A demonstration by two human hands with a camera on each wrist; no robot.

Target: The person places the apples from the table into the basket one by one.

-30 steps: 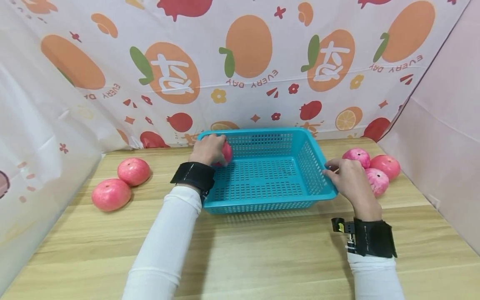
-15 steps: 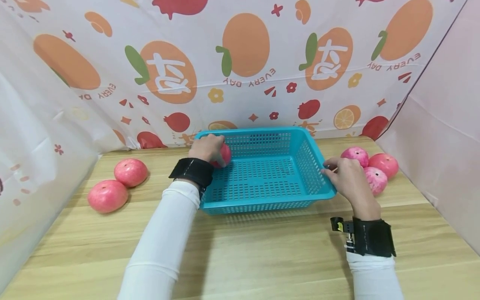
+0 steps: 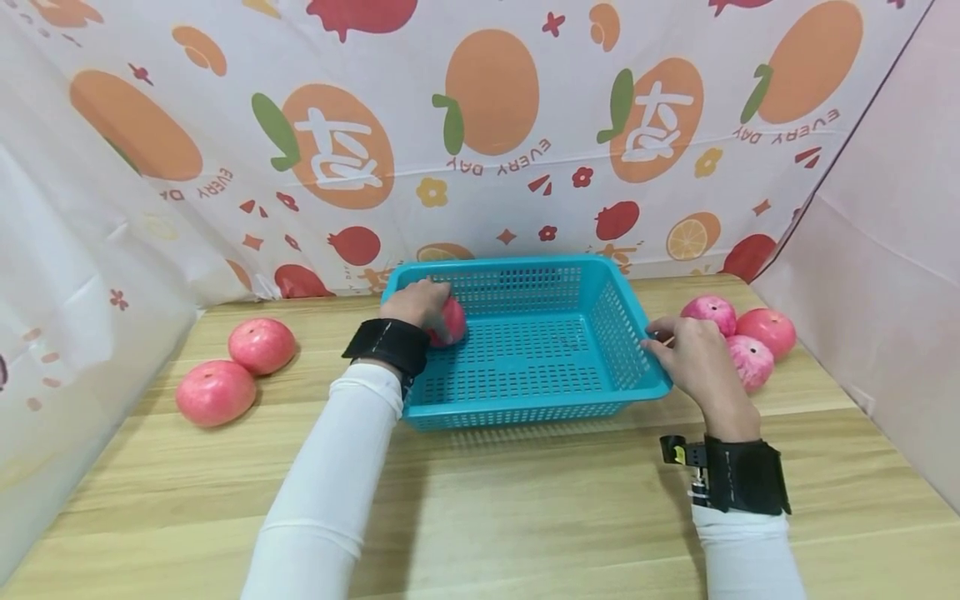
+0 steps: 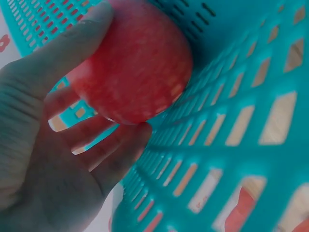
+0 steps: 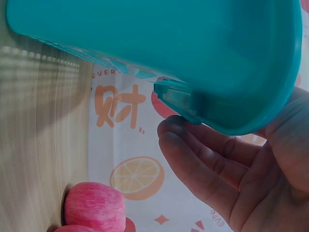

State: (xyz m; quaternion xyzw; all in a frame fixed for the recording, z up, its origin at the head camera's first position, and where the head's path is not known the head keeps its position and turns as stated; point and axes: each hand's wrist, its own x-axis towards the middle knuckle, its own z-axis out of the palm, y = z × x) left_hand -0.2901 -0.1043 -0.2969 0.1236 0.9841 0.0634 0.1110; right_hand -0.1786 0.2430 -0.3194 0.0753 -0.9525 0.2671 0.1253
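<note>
A red apple (image 3: 448, 323) is inside the left end of the blue-green plastic basket (image 3: 525, 407). My left hand (image 3: 416, 302) holds it, thumb on one side and fingers on the other. In the left wrist view the apple (image 4: 137, 63) sits close to the slotted basket wall (image 4: 227, 113), the left hand (image 4: 63, 130) around its near side. At the basket's right end, my right hand (image 3: 697, 354) pinches the rim between thumb and fingers. In the right wrist view the right hand's fingertips (image 5: 176, 133) are under the rim's edge, the thumb mostly hidden.
Two pinkish-red apples (image 3: 216, 392) lie on the wooden table (image 3: 510, 508) left of the basket. Three more apples (image 3: 767, 331) sit close together beyond the right hand. A fruit-printed curtain (image 3: 495, 208) hangs right behind the basket, and a pale wall (image 3: 885, 250) bounds the right side.
The left hand and the apple have moved slightly down and toward me inside the basket. The right hand keeps its hold on the rim.
</note>
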